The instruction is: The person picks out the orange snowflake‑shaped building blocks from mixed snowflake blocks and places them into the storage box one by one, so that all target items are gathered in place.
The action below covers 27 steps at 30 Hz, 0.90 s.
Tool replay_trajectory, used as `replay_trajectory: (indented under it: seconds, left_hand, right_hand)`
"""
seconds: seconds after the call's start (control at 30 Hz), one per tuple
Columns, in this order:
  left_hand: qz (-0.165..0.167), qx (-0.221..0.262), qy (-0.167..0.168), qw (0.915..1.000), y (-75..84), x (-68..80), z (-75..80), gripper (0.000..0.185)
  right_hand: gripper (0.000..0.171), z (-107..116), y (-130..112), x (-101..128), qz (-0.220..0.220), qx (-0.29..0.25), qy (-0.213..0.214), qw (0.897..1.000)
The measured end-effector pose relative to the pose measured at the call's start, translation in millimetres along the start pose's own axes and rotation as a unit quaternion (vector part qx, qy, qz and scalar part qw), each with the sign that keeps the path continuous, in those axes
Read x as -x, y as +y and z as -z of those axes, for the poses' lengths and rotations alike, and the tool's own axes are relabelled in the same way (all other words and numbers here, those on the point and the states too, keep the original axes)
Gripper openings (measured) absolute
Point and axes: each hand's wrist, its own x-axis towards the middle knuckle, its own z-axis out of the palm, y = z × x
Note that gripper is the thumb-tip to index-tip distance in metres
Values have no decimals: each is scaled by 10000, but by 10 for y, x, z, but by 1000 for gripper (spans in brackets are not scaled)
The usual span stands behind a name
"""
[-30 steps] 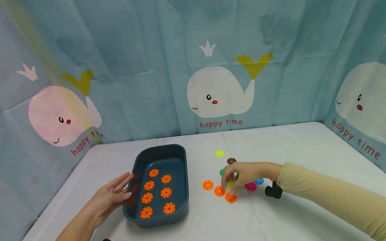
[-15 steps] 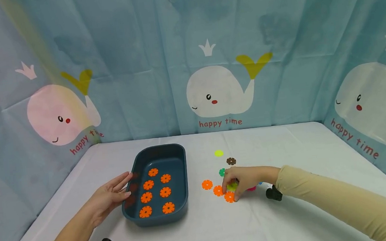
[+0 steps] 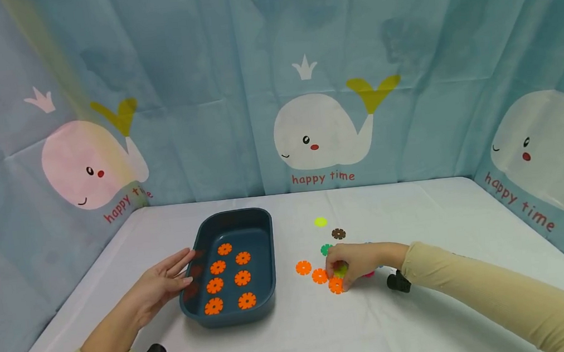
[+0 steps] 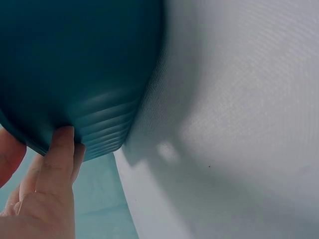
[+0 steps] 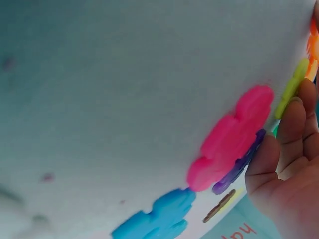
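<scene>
Left of centre on the table stands a dark blue plastic bin (image 3: 269,305), with several orange snowflake discs (image 3: 243,278) lying flat inside. My left hand (image 3: 157,287) touches its left side; the left wrist view shows straight fingers (image 4: 57,159) against the ribbed outer wall. To the right, my right hand (image 3: 357,261) reaches down with curled fingers, pinching the nearest orange snowflake disc (image 3: 336,286) at its edges between thumb and finger. Two more orange snowflake discs (image 3: 303,268) lie just left of that hand. A yellow-green disc (image 3: 341,271) is partly hidden beneath it.
Beyond my right hand lie a green disc (image 3: 326,249), a brown disc (image 3: 338,233) and a bright yellow disc (image 3: 321,222). The right wrist view shows pink (image 5: 232,139), blue (image 5: 154,219) and purple discs (image 5: 239,164) near the palm. A whale-printed curtain (image 3: 207,121) hangs behind the white table.
My right hand has lowered slightly, bringing its thumb and finger to the nearest orange snowflake disc. The left hand stays at the bin, and the discs inside lie as before.
</scene>
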Motion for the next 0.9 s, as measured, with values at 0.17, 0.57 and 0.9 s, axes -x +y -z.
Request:
replay_trajectory:
  seconds: [0.17,0.57,0.9]
  left_hand:
    - [-57,73,-41,9999,3,3,14,76]
    - [4,-56,6,10000,-6,4,-2,75]
    - [9,-2,53,10000,0,2,1,76]
  right_hand:
    - [22,11,-75,-5,-248,-352,63,9991]
    - [15,87,-120,13,-517,-484,59,9975]
    - [12,154,-175,1,-950,-997,463,9894]
